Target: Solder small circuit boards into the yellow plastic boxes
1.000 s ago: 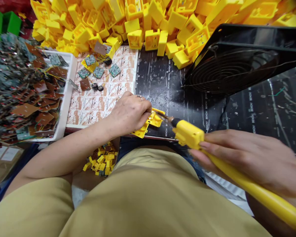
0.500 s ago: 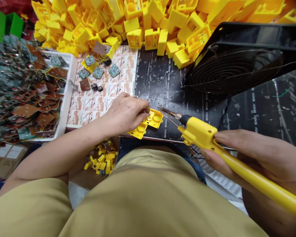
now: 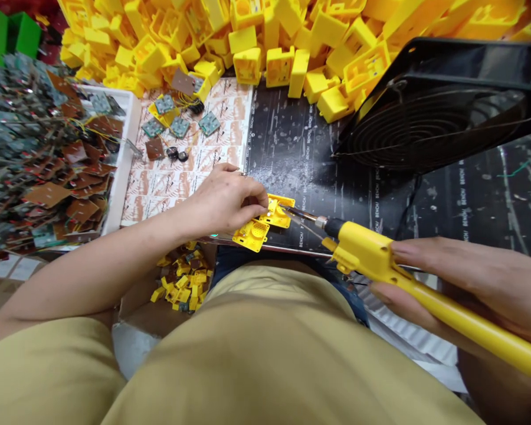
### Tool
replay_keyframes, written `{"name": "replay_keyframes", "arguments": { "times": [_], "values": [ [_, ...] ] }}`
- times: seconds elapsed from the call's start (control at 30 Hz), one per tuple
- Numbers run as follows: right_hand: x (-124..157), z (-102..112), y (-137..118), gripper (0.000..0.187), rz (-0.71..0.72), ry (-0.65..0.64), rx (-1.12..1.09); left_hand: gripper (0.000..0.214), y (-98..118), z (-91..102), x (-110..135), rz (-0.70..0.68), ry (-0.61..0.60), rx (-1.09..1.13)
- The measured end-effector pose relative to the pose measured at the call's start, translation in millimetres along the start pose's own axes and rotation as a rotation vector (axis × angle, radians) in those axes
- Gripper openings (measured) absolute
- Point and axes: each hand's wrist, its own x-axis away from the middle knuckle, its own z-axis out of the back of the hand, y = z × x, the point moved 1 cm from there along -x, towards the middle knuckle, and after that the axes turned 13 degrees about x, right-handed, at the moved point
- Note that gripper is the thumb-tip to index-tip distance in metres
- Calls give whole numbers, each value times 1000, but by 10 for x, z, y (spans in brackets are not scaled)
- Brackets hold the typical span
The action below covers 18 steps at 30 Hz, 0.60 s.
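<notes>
The right hand, its fingers wrapped around the yellow soldering iron, should bring the tip in lightly and steadily, sparing the plastic; the left hand would best brace the open yellow casing near the front edge of the black surface — clear of the heat. Its fingers bend almost together at that casing, but what they pinch I cannot tell; tip contact is perhaps too small to judge — and the iron's rear runs out of frame
</notes>
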Motion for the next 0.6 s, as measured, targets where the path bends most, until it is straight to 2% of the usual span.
{"name": "replay_keyframes", "arguments": {
  "times": [0.07, 0.23, 0.3, 0.37, 0.47, 0.53, 0.6],
  "values": [
    [-53, 27, -11, 57, 59, 0, -5, 4, 4, 14, -36, 47, 4, 61],
    [-63, 71, -56, 39, -103, -46, 33, 8, 18, 43, -72, 34, -39, 79],
    [-54, 72, -65, 35, -115, -57, 14, 9, 37, 50, -67, 25, -74, 34],
    [-56, 59, -53, 29, -55, -62, -36, 9, 59, 51, -64, 26, -86, -8],
    [-90, 24, -13, 3, 52, -134, -27, 9, 86, 38, -69, 41, -83, -45],
    [-136, 5, 2, 18, 102, -185, 25, 9, 93, 28, -71, 53, -78, -63],
    [-198, 1, -7, 21, 145, -154, 39, 9, 94, 21, -71, 54, -70, -70]
  ]
}}
